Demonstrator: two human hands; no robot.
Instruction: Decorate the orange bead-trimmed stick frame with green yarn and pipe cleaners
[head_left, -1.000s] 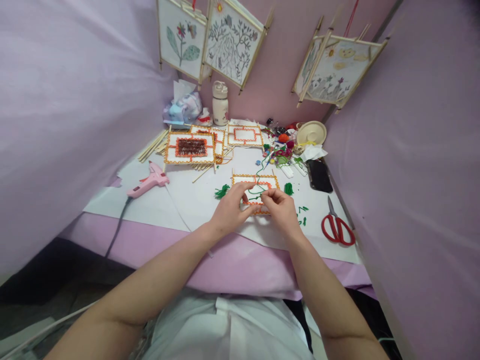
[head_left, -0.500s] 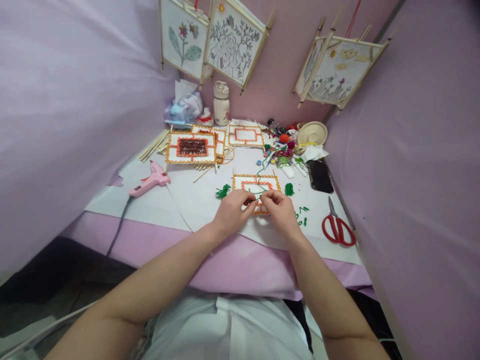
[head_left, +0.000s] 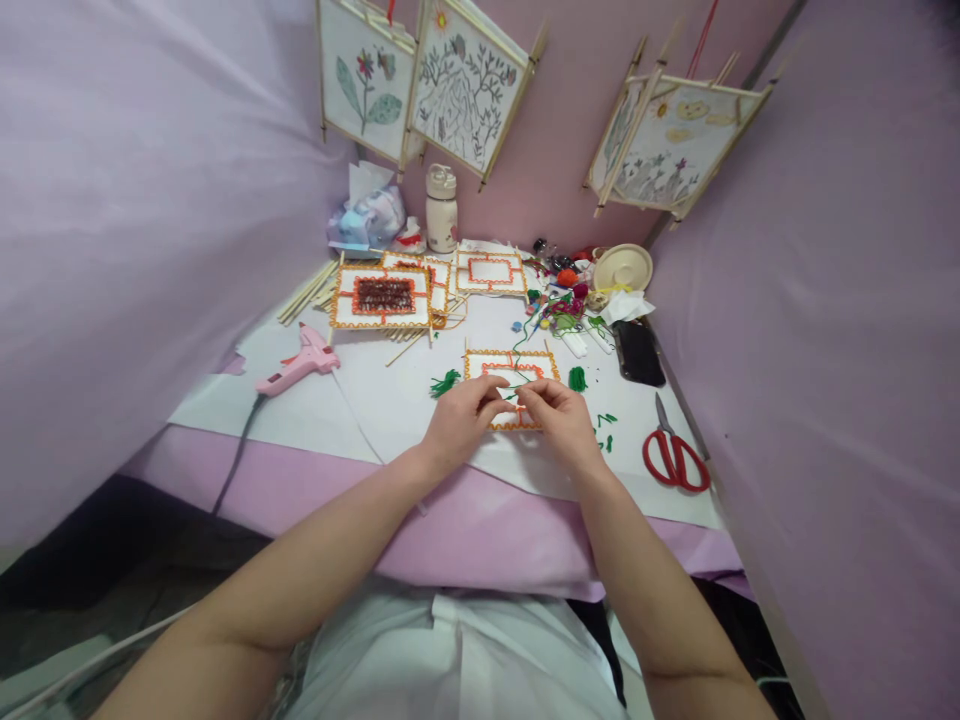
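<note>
Over a small stick frame with orange and red looped yarn edging [head_left: 553,362], both hands work close together. My right hand [head_left: 559,412] pinches a green yarn strand [head_left: 517,352] between thumb and fingertips; the strand runs back across the frame toward the pile behind. My left hand [head_left: 466,412] is just left of it, thumb and index finger apart beside a short yarn end. A green yarn tassel [head_left: 445,383] lies by the left hand. Right of the frame sits a small green yarn bundle [head_left: 577,378], with short green snippets [head_left: 606,419] nearer me.
Red-handled scissors [head_left: 676,455] and a black phone [head_left: 639,353] lie at right. On the left is a pink glue gun [head_left: 300,362] with its cord. Finished frames [head_left: 382,295], a bottle [head_left: 442,210] and mixed yarn [head_left: 566,300] stand behind. Picture lanterns [head_left: 469,90] hang above.
My left thumb and index finger have parted from the green yarn and spread. The right hand has shifted slightly left, still pinching the strand.
</note>
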